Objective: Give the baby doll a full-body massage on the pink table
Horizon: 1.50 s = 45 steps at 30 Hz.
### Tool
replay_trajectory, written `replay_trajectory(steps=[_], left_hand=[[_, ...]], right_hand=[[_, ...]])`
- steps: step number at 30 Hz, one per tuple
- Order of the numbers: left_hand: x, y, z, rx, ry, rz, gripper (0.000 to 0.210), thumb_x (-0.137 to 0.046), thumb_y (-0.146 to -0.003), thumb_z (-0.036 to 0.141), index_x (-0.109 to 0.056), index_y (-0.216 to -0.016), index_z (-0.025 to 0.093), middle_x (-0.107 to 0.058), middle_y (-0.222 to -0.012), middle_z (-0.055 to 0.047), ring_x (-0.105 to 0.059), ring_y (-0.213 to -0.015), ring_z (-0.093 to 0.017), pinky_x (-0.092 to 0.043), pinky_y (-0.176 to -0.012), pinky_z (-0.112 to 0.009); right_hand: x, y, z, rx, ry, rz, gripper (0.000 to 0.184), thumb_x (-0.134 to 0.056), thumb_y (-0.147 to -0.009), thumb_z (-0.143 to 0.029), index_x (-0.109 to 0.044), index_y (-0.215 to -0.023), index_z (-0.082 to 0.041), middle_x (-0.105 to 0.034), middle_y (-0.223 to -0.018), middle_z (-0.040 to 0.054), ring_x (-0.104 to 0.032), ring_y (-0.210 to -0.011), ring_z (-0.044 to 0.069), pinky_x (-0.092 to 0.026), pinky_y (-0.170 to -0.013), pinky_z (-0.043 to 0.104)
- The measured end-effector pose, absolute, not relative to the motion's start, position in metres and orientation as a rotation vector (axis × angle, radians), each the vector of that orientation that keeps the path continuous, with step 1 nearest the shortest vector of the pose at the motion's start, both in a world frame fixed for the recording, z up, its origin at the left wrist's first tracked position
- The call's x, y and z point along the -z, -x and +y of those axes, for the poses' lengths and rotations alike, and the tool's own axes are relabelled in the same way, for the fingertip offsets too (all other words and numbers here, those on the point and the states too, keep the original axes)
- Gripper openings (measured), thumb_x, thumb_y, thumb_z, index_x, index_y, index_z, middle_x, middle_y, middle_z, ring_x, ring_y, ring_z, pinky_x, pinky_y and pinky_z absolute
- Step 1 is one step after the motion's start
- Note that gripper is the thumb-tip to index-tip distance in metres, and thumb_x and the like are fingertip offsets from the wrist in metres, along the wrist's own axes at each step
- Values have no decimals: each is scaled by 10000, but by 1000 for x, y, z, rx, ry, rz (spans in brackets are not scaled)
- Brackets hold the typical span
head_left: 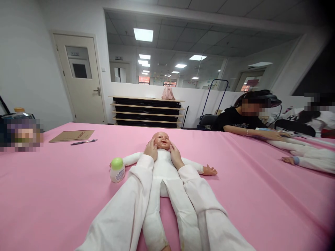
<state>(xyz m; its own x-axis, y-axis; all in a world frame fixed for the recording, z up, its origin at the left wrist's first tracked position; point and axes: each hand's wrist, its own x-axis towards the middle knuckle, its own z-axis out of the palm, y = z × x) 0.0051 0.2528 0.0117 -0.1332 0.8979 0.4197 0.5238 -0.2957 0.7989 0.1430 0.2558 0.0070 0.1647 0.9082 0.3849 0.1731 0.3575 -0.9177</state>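
Along the middle of a pink-covered tabletop [78,195]: one doll [164,165], white cloth body, laid on its back, head at the far end, legs toward the wearer, arms stretched out to either side.

Left hand [151,150]: against the side of the doll's head, fingers extended along the cheek, apart from the other hand. Right hand [176,155]: same placement on the opposite cheek, fingers likewise extended. Head lies between the two; face uncovered. Both forearms in loose white sleeves [117,209].

Beside the doll's arm, at left: one small bottle [117,174], upright, pale body, green cap, printed label; doll's hand there mostly hidden behind it, contact not determinable.

Farther left: one brown notebook [72,136], lying flat; one pen [84,142], just in front of it.

At right: one seated co-worker [231,120], dark top, dark headgear, arm extended over a second white-bodied doll [316,163].

Behind: pale door [82,83]; wide interior window [178,75]; low stack of black layers and pale boards [148,114], pink backpack [168,93] on top.
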Motion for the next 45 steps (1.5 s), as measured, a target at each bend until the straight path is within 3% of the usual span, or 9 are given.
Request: replay_trajectory(steps=[7, 13, 20, 26, 33, 38, 42, 45], left_hand=[[-15, -4, 248, -1365, -1777, 1577, 657, -521, -742, 523, -378, -1288, 187, -416, -1331, -107, -378, -1223, -242, -284, -1017, -341], [-16, -4, 246, -1367, -1776, 1576, 756, -564, -668, 606, -395, -1272, 184, -414, -1326, -126, -383, -1216, -261, -305, -998, -348], [-15, -4, 249, -1356, -1806, 1603, 519, -467, -814, 362, -376, -1294, 187, -417, -1336, -87, -370, -1231, -214, -274, -1033, -337], [-14, -5, 250, -1398, -1823, 1614, 421, -289, -880, 218, -395, -1281, 148, -433, -1329, -85, -387, -1223, -180, -289, -1039, -327], [-16, 11, 226, -1166, -2096, 1676, 439, -309, -868, 198, -411, -1242, -7, -499, -1233, -217, -498, -1122, -242, -397, -937, -363], [-20, 35, 168, -1149, -2309, 1640, 384, -438, -769, 144, -526, -1134, 64, -533, -1207, -170, -454, -1160, -273, -319, -995, -428], [-14, 61, 116, -1498, -2691, 1673, 462, -458, -697, 90, -511, -1152, 151, -523, -1235, -104, -402, -1216, -237, -295, -1006, -405], [-3, 78, 101, -1741, -2702, 1802, 475, -460, -681, 109, -507, -1149, 173, -543, -1206, -101, -428, -1193, -244, -239, -1021, -426]], right_hand=[[-16, -141, 245, -768, 1126, -1352, 578, -611, -689, -420, -509, -1206, -184, -563, -1208, 64, -516, -1108, 214, -389, -961, 337], [-13, -142, 249, -755, 1143, -1347, 552, -594, -702, -421, -518, -1197, -189, -545, -1232, 56, -498, -1132, 216, -366, -985, 348], [-13, -142, 250, -759, 1134, -1310, 433, -494, -773, -342, -538, -1173, -183, -564, -1206, 57, -494, -1139, 205, -354, -995, 341], [-1, -143, 262, -774, 1091, -1285, 435, -447, -763, -279, -540, -1172, -164, -560, -1210, 64, -504, -1119, 187, -374, -972, 332], [-20, -144, 246, -710, 1324, -1412, 523, -433, -717, -174, -473, -1238, -154, -545, -1218, 82, -491, -1130, 205, -348, -980, 354], [-38, -133, 208, -696, 1365, -1452, 531, -429, -681, -87, -483, -1208, -121, -504, -1252, 111, -416, -1196, 216, -270, -1029, 362], [-52, -114, 161, -967, 1046, -1404, 460, -484, -676, -85, -522, -1124, -183, -515, -1233, 50, -417, -1188, 169, -230, -1054, 340], [-65, -100, 120, -1509, 677, -1273, 394, -581, -695, -153, -529, -1086, -169, -533, -1203, 85, -478, -1143, 185, -275, -1028, 358]])
